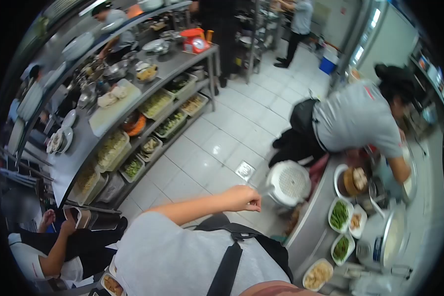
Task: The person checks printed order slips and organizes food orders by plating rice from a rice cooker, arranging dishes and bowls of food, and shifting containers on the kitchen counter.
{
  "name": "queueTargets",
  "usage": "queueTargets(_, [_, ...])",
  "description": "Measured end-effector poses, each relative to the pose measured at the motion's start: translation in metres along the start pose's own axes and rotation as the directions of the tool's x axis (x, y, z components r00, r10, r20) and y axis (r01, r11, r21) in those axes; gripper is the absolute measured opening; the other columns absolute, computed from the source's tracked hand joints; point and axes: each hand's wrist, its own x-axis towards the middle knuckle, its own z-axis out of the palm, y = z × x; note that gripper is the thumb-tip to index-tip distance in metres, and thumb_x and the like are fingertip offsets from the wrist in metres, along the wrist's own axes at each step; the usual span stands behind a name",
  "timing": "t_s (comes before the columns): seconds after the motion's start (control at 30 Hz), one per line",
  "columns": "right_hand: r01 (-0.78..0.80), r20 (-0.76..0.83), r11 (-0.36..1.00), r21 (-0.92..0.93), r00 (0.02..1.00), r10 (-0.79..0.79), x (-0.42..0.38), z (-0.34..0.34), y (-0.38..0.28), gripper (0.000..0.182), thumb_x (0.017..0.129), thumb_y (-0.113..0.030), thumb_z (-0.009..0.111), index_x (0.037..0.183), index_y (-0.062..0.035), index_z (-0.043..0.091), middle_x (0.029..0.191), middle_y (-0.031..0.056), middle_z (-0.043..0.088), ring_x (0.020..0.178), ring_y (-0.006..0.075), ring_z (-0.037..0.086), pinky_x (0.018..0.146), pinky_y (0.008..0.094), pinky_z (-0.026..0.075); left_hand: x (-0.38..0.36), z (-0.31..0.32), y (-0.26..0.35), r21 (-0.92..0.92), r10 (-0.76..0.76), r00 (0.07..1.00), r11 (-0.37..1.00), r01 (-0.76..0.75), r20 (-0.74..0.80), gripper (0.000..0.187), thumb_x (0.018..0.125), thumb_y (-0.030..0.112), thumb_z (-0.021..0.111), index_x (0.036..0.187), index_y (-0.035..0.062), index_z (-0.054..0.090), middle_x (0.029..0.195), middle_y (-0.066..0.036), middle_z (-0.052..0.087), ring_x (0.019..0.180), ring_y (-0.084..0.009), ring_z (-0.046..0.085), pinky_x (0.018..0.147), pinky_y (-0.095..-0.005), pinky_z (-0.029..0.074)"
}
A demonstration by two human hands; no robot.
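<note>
My left hand (pixel 242 199) hangs in front of my body above the tiled floor, its fingers curled inward; whether anything small is inside cannot be made out. Just beyond it stands a round metal stool (pixel 289 183) with a perforated seat. My right hand is not visible; only part of that arm (pixel 271 289) shows at the bottom edge. Along the right counter (pixel 308 236) are white dishes of green vegetables (pixel 339 215), a dish of pale pieces (pixel 317 275) and a large pot (pixel 393 236).
A co-worker (pixel 355 116) bends over the right counter. Another person (pixel 59 256) is at lower left, with hands apart from mine. A steel worktable (pixel 182 64) with vegetable bins beneath runs along the left. More people stand farther back. A blue cooler (pixel 327 65) is on the floor.
</note>
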Motion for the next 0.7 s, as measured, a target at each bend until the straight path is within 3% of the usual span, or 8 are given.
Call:
queueTargets(0.17, [0.204,0.178,0.856,0.476,0.930,-0.321,0.057,0.150,-0.179,0.041,0.089,-0.024,0.058,0.121,0.0022,0.054,0.109,0.0115,0.060,0.102,0.0194,0.056,0.090,0.0305,0.043,-0.056,-0.084,-0.064,-0.019,-0.125,0.928,0.992,0.127,-0.352,0.019,0.077,0.025,0.072,0.072,0.0095,0.062,0.070,-0.003,0.062,0.065,-0.0190,0.060,0.057,-0.0317,0.045])
queueTargets(0.33, [0.226,0.286,0.531,0.816,0.641,-0.712,0.057,0.305,-0.440,0.028,0.089,-0.016,0.061,0.110,0.0026,0.060,0.097,0.0103,0.062,0.086,0.0163,0.059,0.077,0.0266,0.046,-0.111,-0.134,-0.098,-0.056,-0.250,0.783,0.962,0.267,-0.569,0.013,0.083,0.024,0.065,0.084,0.0111,0.067,0.075,-0.003,0.063,0.070,-0.0200,0.060,0.061,-0.0316,0.046])
queueTargets(0.4, [0.026,0.189,0.222,0.975,0.431,-0.882,0.047,0.373,-0.527,0.020,0.078,-0.004,0.069,0.096,0.0044,0.063,0.083,0.0106,0.062,0.066,0.0126,0.056,0.065,0.0254,0.048,-0.135,-0.144,-0.114,-0.116,-0.326,0.718,0.938,0.326,-0.615,0.016,0.088,0.024,0.060,0.096,0.0143,0.069,0.080,-0.004,0.064,0.075,-0.0211,0.060,0.064,-0.0314,0.047])
queueTargets(0.43, [0.016,0.214,0.246,0.969,0.440,-0.872,0.019,0.380,-0.589,0.010,0.074,-0.003,0.071,0.080,0.0022,0.064,0.071,0.0078,0.059,0.057,0.0112,0.051,0.054,0.0235,0.041,-0.147,-0.148,-0.123,-0.171,-0.392,0.654,0.910,0.377,-0.647,0.017,0.088,0.023,0.059,0.098,0.0144,0.069,0.080,-0.004,0.064,0.074,-0.0209,0.060,0.064,-0.0311,0.047])
queueTargets(0.53, [0.040,-0.194,-0.191,0.981,0.134,-0.972,-0.030,0.458,-0.744,0.028,0.075,-0.016,0.071,0.060,-0.0026,0.053,0.058,0.0011,0.053,0.052,0.0088,0.046,0.049,0.0232,0.032,-0.182,-0.153,-0.149,-0.331,-0.562,0.432,0.800,0.501,-0.705,0.018,0.088,0.022,0.058,0.102,0.0145,0.069,0.080,-0.004,0.064,0.074,-0.0200,0.060,0.065,-0.0302,0.047])
queueTargets(0.6, [-0.285,-0.091,-0.093,0.954,0.020,-0.996,-0.088,0.477,-0.845,0.029,0.090,-0.020,0.059,0.068,-0.0002,0.058,0.059,0.0006,0.051,0.056,0.0057,0.046,0.052,0.0219,0.035,-0.202,-0.155,-0.174,-0.440,-0.652,0.272,0.708,0.552,-0.708,0.020,0.089,0.021,0.058,0.104,0.0145,0.069,0.080,-0.004,0.064,0.074,-0.0193,0.060,0.066,-0.0294,0.046])
queueTargets(0.63, [-0.046,-0.175,-0.172,0.984,-0.074,-0.982,-0.105,0.497,-0.898,0.026,0.092,-0.020,0.056,0.082,0.0029,0.063,0.064,0.0019,0.056,0.060,0.0065,0.050,0.056,0.0218,0.040,-0.209,-0.162,-0.186,-0.487,-0.677,0.189,0.668,0.563,-0.711,0.020,0.089,0.021,0.057,0.104,0.0144,0.068,0.081,-0.004,0.065,0.074,-0.0189,0.060,0.066,-0.0291,0.046])
queueTargets(0.7, [-0.106,-0.314,-0.306,0.946,-0.071,-0.947,-0.154,0.537,-1.005,0.024,0.092,-0.018,0.056,0.104,0.0011,0.064,0.082,0.0088,0.065,0.075,0.0102,0.058,0.069,0.0272,0.047,-0.213,-0.166,-0.202,-0.610,-0.721,-0.014,0.575,0.546,-0.693,0.021,0.090,0.020,0.056,0.106,0.0143,0.068,0.081,-0.004,0.065,0.075,-0.0180,0.060,0.067,-0.0285,0.046])
